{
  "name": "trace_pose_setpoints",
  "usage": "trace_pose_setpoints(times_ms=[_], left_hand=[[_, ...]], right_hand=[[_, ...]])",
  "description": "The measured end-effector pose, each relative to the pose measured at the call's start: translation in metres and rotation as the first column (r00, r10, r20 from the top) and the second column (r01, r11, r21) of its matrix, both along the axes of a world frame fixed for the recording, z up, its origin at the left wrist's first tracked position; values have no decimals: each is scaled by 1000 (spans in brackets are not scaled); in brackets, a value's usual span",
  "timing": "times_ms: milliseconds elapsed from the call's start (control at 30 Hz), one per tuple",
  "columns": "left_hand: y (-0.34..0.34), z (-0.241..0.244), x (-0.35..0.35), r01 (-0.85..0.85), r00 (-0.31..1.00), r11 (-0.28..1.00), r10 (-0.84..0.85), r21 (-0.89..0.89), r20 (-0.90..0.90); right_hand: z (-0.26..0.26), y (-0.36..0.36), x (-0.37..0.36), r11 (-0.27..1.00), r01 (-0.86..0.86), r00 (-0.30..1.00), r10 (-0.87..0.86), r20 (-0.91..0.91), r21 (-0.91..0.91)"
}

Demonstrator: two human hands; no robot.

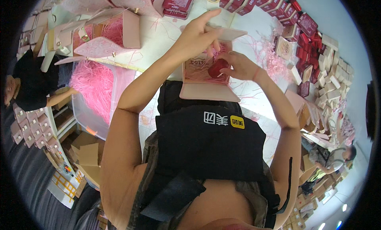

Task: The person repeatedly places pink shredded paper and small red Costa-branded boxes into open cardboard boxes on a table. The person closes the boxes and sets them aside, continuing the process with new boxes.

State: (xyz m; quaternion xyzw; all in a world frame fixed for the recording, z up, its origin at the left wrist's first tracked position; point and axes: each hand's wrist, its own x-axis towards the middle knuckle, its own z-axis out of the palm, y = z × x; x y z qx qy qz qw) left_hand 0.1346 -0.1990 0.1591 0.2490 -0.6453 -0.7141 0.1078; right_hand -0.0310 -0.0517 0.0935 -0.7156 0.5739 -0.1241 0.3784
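Observation:
A pale pink gift box (209, 91) stands unfolded on the white table before me, its flaps spread towards and away from my body. Inside it lie pink paper shreds and, at the left, a flat item with printed lettering (195, 64). My right hand (242, 64) grips a small dark red rounded object (218, 68) at the box's right side; a small white bit shows by the thumb. Above the box's far part is my left hand (201, 36), index finger stretched out and other fingers bent down near the shreds. Nothing is visible in it, though its fingertips are partly hidden.
Red tins (244, 5) line the far edge, with red packets (308, 54) and cream boxes (330, 72) heaped right. Larger pink boxes (131, 29) stand left, above a clear bin of pink shreds (93, 87). One person (35, 81) reaches into it; another (330, 160) is far right.

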Motion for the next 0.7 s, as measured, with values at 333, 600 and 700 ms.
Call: trace_pose_setpoints(times_ms=[333,600,700], left_hand=[[-7,-37,-2,-186,982,909,178,-372,-57],[-10,-46,-23,-204,978,875,197,-439,-60],[-13,-48,-23,-224,975,912,209,-344,-80]], right_hand=[[-27,-47,33,764,-502,468,634,-616,404],[-87,-40,25,930,-345,809,225,-543,-129],[-29,-28,22,962,-226,856,119,-504,-155]])
